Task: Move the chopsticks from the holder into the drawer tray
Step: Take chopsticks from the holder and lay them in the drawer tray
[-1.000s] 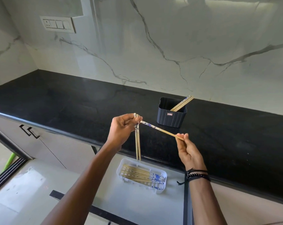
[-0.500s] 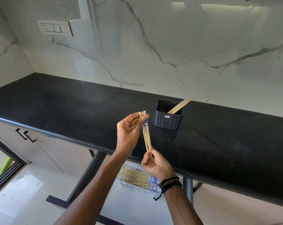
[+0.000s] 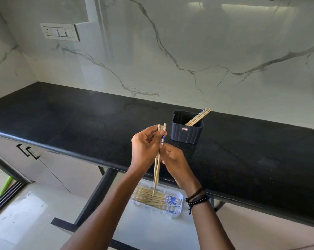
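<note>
Dark ribbed holder (image 3: 187, 131) upright on black counter w/ a few bamboo chopsticks (image 3: 199, 116) leaning to its right rim, blue-patterned tops up. Held chopsticks (image 3: 158, 163) hang near vertical, tips down, above the tray. White drawer tray (image 3: 176, 212) has many chopsticks (image 3: 152, 197) flat, side by side, blue ends right.

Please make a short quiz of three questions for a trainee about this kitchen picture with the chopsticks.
1. True or false: the dark holder on the black counter is already empty.
2. Which hand grips the held chopsticks near their patterned tops? A) left hand B) right hand
3. Fill in: the white tray lies ____ the counter edge.

Key:
1. False; some chopsticks lean inside it.
2. A; the left hand pinches them, the right hand steadies them lower.
3. Below, under the hands.
</note>
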